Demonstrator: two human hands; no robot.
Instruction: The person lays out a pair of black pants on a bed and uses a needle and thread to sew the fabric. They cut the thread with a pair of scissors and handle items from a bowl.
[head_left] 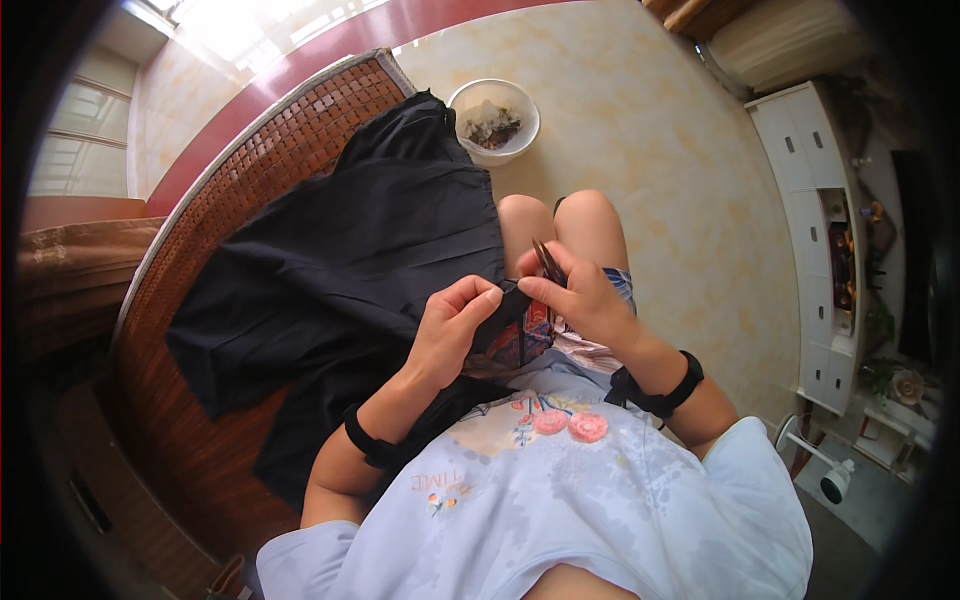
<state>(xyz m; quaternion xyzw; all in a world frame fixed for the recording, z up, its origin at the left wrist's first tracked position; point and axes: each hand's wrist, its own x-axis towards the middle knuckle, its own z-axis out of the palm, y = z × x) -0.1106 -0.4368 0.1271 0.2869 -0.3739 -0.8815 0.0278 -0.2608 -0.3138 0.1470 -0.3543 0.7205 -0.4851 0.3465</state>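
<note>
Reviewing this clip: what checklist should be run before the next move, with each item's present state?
1. Left hand pinching the black cloth: ok.
2. Right hand gripping the dark pointed tool: ok.
3. Tool tips pointing away from the left fingers: ok.
4. Cloth spread smooth: not ok, it lies in folds.
5. Fine thread at the fingertips: cannot tell, too small.
6. White bucket upright: ok.

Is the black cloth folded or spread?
Spread, though creased: the black cloth drapes widely across the brown mat.
</note>
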